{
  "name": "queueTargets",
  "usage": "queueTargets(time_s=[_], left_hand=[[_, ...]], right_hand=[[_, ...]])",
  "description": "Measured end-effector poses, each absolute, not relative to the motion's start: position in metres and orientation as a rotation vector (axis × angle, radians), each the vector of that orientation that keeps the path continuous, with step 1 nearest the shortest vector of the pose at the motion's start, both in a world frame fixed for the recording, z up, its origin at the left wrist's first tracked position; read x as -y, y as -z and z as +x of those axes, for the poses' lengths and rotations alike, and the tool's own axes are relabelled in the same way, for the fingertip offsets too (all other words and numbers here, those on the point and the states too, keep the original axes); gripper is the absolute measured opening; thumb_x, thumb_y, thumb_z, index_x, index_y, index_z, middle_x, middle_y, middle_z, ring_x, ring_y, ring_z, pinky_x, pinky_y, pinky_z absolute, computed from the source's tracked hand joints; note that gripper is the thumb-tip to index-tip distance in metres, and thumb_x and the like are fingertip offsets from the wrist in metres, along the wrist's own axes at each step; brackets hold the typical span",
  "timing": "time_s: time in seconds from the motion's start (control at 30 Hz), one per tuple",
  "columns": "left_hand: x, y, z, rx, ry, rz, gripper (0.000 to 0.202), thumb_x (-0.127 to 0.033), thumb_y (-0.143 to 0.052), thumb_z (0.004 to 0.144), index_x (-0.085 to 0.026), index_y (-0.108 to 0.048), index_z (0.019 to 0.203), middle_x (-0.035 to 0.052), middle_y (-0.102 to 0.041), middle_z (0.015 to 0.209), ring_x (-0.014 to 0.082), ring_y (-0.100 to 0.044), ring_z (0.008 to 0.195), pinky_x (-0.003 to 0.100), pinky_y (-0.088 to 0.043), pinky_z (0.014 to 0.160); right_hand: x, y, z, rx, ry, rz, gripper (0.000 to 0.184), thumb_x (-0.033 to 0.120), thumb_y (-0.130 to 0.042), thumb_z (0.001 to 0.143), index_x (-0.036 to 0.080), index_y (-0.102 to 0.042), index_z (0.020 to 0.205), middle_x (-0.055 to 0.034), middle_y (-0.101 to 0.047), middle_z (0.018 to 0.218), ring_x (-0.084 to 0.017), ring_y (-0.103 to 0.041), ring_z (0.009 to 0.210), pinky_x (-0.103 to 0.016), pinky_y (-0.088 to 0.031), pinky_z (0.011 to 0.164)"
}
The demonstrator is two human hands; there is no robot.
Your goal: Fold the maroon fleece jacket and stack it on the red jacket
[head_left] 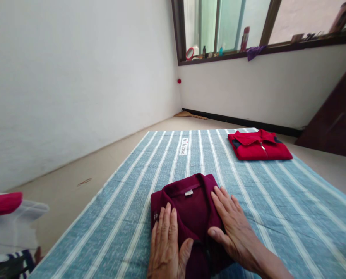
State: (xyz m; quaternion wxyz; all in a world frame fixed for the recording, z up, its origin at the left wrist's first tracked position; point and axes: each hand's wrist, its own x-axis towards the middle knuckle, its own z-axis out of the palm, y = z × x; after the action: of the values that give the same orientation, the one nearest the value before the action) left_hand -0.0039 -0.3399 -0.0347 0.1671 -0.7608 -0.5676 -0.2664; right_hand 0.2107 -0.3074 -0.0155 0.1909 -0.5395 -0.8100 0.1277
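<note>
A maroon collared shirt (200, 211), folded into a compact shape, lies near the front edge of the striped cloth, its collar pointing away from me. A small white label shows inside the neck. My left hand (167, 240) rests flat on the shirt's left side, fingers stretched forward and thumb apart. On the right side, my right hand (231, 223) lies across the collar and shoulder, palm down with the fingers extended. Neither hand grips the fabric. The shirt's lower part is partly hidden by my hands and the frame's bottom edge.
A folded red zip-neck top (262, 149) lies at the far right of the blue-and-white striped cloth (161, 155). Pink fabric (4, 203) and a clear bag are at the left edge. Bottles and a round mirror (189, 53) stand on the windowsill.
</note>
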Motion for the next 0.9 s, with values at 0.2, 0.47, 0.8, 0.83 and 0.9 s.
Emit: queueTargets(time_s=[0.2,0.47,0.8,0.83,0.9], left_hand=[[0.340,0.034,-0.004,1.588,0.723,-2.163,0.061,-0.032,-0.035,0.094,-0.010,-0.015,0.147,0.0154,-0.032,0.148,0.0264,-0.026,0.137,0.041,-0.029,0.107],[0.340,0.031,-0.006,1.602,0.686,-2.195,0.062,-0.032,-0.037,0.093,-0.013,-0.013,0.147,0.0157,-0.036,0.145,0.0275,-0.033,0.134,0.044,-0.037,0.102],[0.337,-0.016,-0.010,1.572,0.926,-2.290,0.043,-0.032,-0.050,0.088,-0.015,-0.048,0.128,0.0141,-0.055,0.127,0.0267,-0.052,0.117,0.042,-0.044,0.097],[0.334,-0.026,-0.007,1.584,0.990,-2.315,0.034,-0.030,-0.051,0.088,-0.016,-0.054,0.120,0.0125,-0.060,0.119,0.0246,-0.056,0.111,0.038,-0.046,0.094],[0.327,-0.045,0.004,1.678,1.054,-2.437,0.022,-0.026,-0.050,0.088,-0.016,-0.061,0.105,0.0081,-0.067,0.099,0.0197,-0.063,0.092,0.032,-0.049,0.084]], right_hand=[[0.302,0.023,0.205,2.355,-0.202,-1.448,0.082,0.067,-0.033,0.087,0.010,-0.026,0.145,-0.0152,-0.020,0.150,-0.032,-0.014,0.139,-0.058,-0.024,0.108],[0.309,0.030,0.207,2.250,0.128,-1.334,0.089,0.072,-0.036,0.082,0.004,-0.034,0.140,-0.0215,-0.032,0.145,-0.035,-0.021,0.137,-0.059,-0.027,0.105],[0.310,0.031,0.205,2.256,0.136,-1.379,0.094,0.075,-0.035,0.080,0.004,-0.032,0.140,-0.0202,-0.030,0.146,-0.033,-0.019,0.138,-0.056,-0.024,0.107],[0.310,0.030,0.205,2.251,0.154,-1.378,0.095,0.077,-0.035,0.079,0.003,-0.033,0.140,-0.0206,-0.031,0.146,-0.033,-0.019,0.138,-0.056,-0.024,0.107],[0.311,0.029,0.204,2.242,0.188,-1.368,0.097,0.078,-0.034,0.078,0.002,-0.034,0.139,-0.0214,-0.031,0.145,-0.034,-0.018,0.138,-0.056,-0.023,0.107]])
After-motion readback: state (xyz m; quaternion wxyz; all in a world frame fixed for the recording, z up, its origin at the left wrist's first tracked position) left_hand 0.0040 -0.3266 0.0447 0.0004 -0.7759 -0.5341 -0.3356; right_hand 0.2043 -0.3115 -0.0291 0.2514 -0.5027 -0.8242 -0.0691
